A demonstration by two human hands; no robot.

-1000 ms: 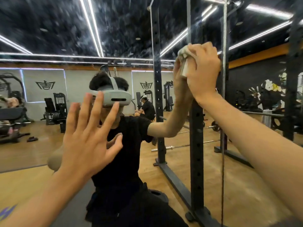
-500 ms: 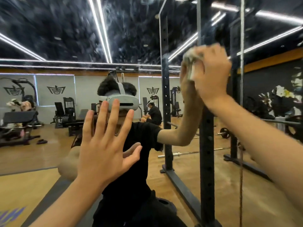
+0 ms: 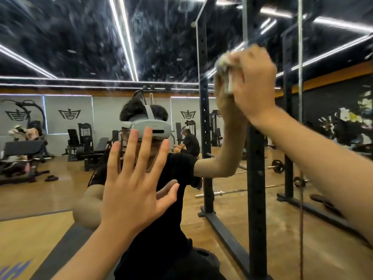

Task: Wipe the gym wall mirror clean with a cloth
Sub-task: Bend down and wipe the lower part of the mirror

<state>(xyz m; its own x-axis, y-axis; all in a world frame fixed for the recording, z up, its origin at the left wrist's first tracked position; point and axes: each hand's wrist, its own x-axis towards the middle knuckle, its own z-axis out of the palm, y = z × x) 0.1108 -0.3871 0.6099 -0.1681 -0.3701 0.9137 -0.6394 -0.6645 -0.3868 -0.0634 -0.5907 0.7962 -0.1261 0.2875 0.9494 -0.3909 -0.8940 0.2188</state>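
High on the mirror [image 3: 80, 47], right of centre: cloth [image 3: 225, 65], pale and bunched, pressed to the glass, blurred.
Right hand [image 3: 254, 81]: grip curled tight round the cloth, back of the hand toward the camera, held against the mirror.
Left hand [image 3: 133, 190]: lower on the mirror, left of centre; grip wide open, fingers straight and spread, palm facing the glass, holding nothing; whether it touches cannot be told.
Mirror surface: whitish streaks [image 3: 161, 37] across its upper part.
Reflected in the mirror: person [image 3: 167, 219] in a black top wearing a grey headset [image 3: 153, 129], black rack upright [image 3: 256, 178], wooden floor [image 3: 282, 229].
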